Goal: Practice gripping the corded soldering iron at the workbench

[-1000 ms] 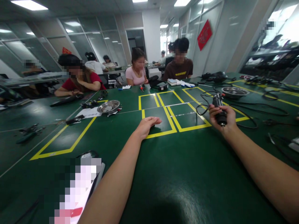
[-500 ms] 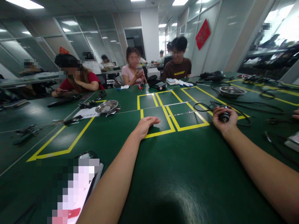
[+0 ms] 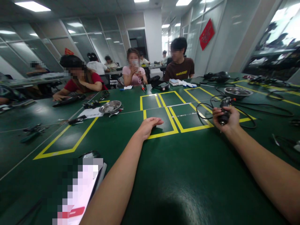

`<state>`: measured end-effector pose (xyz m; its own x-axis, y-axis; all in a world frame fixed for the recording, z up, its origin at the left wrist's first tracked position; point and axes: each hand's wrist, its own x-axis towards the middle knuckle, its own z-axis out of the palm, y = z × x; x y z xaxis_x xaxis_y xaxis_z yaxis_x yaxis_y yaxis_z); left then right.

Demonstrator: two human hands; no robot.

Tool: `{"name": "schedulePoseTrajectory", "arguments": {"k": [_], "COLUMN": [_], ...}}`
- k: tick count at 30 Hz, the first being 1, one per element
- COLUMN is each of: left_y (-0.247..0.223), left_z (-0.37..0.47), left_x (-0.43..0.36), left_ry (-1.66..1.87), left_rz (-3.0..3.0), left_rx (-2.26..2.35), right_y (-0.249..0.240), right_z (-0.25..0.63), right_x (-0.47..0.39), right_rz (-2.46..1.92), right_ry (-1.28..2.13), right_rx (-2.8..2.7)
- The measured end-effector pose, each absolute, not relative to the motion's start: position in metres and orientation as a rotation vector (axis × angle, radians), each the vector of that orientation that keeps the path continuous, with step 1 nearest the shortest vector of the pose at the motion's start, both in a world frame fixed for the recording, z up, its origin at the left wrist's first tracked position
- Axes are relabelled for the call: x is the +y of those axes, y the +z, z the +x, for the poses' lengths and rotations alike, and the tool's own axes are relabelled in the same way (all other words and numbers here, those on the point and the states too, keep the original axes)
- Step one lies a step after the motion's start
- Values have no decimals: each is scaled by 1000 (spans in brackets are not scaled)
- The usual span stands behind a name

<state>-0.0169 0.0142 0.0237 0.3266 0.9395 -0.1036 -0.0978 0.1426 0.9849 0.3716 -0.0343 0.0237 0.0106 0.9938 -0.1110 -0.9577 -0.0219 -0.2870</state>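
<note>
Gripping a small black corded power tool (image 3: 223,116), the right hand (image 3: 225,120) holds it up just above the green bench (image 3: 187,175), its fingers (image 3: 217,111) clamped around the barrel with the round nose facing back toward the camera. From the far end of the tool a black cord (image 3: 243,107) loops across the bench, over the yellow tape grid (image 3: 173,123) and toward a steel bowl (image 3: 237,92) further right. The left hand (image 3: 150,125) lies palm down on the bench, well apart from the tool, its fingers close together and loose, resting on the near edge of one taped square and holding nothing.

To handle this well, I judge the grip should stay round the middle of the barrel, clear of the nose, and the cord needs slack so its loops do not drag or snag on the bowl. The free hand could steady the cable.

A second steel bowl (image 3: 110,107) and a sheet of paper (image 3: 90,113) sit far left; a phone (image 3: 82,193) lies near the left elbow. Other people sit along the far side
</note>
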Motion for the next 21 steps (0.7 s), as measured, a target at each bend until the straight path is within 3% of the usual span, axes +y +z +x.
{"name": "schedulePoseTrajectory", "arguments": {"k": [6, 10, 21], "left_y": [20, 16, 15], "left_z": [-20, -22, -18], "left_x": [17, 19, 20], "left_ry": [935, 930, 957], "left_rz": [1178, 1199, 1159], "left_rx": [921, 900, 800], "right_y": [43, 50, 25], "right_z": [298, 248, 219], "right_x": [-39, -57, -70], "right_rz": [-793, -1204, -1116], "right_ry": [1541, 1325, 1448], "right_rx": [-559, -1258, -1532]}}
